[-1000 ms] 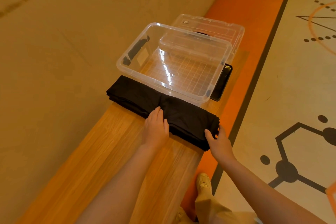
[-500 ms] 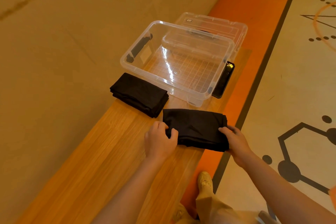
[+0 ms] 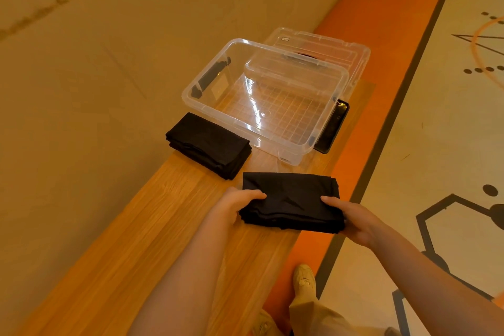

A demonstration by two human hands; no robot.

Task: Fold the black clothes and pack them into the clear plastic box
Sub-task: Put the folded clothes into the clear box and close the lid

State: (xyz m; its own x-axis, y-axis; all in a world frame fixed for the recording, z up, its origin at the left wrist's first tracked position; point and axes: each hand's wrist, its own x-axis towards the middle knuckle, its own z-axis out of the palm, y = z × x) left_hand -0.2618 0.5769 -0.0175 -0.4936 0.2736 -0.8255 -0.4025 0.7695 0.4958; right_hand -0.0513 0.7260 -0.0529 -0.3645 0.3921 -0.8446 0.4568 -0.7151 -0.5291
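One black stack split in two; the nearer bundle now lifts off the surface.

A folded black pile [image 3: 208, 144] stays on the wooden surface [image 3: 152, 226] beside the empty clear plastic box [image 3: 264, 95]. The left hand [image 3: 236, 206] and right hand [image 3: 354, 219] have pulled the second folded bundle [image 3: 291, 203] toward the person, fingers pinching its two ends, so packing into the box looks next.

Warm, amber-tinted, fairly even light fills the wide-angle view, with white glare streaks on the clear plastic box [image 3: 272, 106], soft shadows on the surface [image 3: 152, 226], bowed lines and slight softness toward the edges.
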